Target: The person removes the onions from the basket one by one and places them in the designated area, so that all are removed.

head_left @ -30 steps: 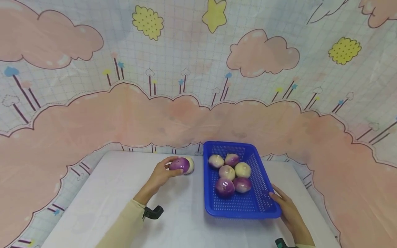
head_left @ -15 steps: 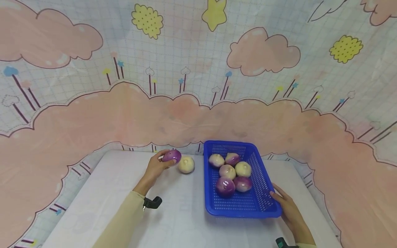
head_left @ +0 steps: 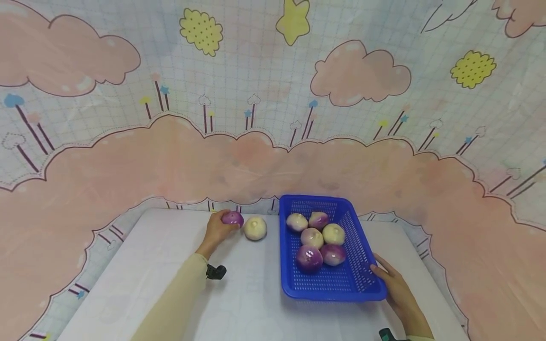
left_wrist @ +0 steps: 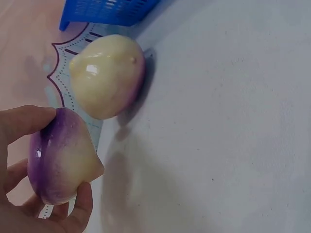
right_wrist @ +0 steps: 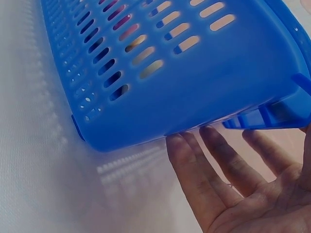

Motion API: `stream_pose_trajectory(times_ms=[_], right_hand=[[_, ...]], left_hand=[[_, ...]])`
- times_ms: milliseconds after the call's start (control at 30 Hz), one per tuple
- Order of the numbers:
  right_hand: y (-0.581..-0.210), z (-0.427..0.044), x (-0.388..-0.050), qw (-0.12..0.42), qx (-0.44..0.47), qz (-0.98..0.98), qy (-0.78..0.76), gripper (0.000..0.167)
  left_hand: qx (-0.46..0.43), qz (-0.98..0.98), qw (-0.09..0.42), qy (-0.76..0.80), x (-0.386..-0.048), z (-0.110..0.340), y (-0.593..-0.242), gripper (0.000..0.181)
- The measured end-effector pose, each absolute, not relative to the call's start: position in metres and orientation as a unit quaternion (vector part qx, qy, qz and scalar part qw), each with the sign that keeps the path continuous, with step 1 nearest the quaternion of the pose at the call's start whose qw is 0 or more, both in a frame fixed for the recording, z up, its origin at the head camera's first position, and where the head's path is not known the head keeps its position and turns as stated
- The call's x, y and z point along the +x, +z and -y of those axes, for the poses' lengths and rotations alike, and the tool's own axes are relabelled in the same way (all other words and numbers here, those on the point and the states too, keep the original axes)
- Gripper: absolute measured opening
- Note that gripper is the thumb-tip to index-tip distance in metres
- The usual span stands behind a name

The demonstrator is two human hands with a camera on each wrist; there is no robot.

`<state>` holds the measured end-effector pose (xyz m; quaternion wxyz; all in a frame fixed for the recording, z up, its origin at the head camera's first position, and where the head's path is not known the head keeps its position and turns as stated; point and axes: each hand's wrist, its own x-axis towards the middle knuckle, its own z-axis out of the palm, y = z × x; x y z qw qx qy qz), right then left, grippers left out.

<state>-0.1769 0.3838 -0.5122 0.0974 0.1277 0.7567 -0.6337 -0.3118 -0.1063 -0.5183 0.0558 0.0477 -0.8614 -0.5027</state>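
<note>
My left hand (head_left: 218, 230) holds a purple-and-white turnip (head_left: 233, 218) near the back edge of the table, thumb and fingers around its sides. Its pale pointed end shows in the left wrist view, where I cannot tell whether it touches the table. Just right of it a mostly cream turnip (head_left: 255, 228) sits on the table. A blue plastic basket (head_left: 328, 294) with slotted walls contains several turnips (head_left: 312, 237). At its right side, my right hand (head_left: 398, 289) grips the rim, thumb over the top and fingers (right_wrist: 228, 158) against the outer wall.
A white-covered table (head_left: 243, 303) lies under everything. Behind it hangs a patterned cloth (head_left: 256, 161) with pink clouds, close to the back edge. Dark wrist cameras (head_left: 216, 272) sit on both wrists.
My left hand first carried the purple turnip left, away from in front of the cream one, then lowered it slightly beside it. The right hand and basket have stayed put.
</note>
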Motion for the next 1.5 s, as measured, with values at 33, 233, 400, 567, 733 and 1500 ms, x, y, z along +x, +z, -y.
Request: stream_pose_trajectory(times_ms=[33,233,400,567,733,1500], right_hand=[[-0.513,-0.384,-0.177,0.098,0.128,-0.758,-0.632,0.073],[-0.514,-0.384,-0.177,0.098,0.126,-0.757,-0.633,0.072],[-0.513,-0.384,-0.177,0.099,0.124,-0.757,-0.634,0.072],[-0.513,-0.384,-0.178,0.102,0.126,-0.757,-0.633,0.073],[-0.511,-0.382,-0.176,0.102,0.124,-0.756,-0.634,0.073],[-0.511,-0.381,-0.176,0.101,0.129,-0.759,-0.630,0.075]], left_hand=[[0.048,0.866,0.057,-0.495,-0.313,0.106,-0.521,0.068],[0.048,0.878,0.064,-0.472,-0.318,0.107,-0.530,0.068],[0.041,0.886,0.059,-0.457,-0.319,0.106,-0.534,0.072],[0.047,0.892,0.047,-0.447,-0.319,0.104,-0.535,0.081],[0.041,0.890,0.047,-0.451,-0.319,0.106,-0.537,0.081],[-0.046,0.859,0.145,-0.488,-0.271,0.103,-0.500,0.070]])
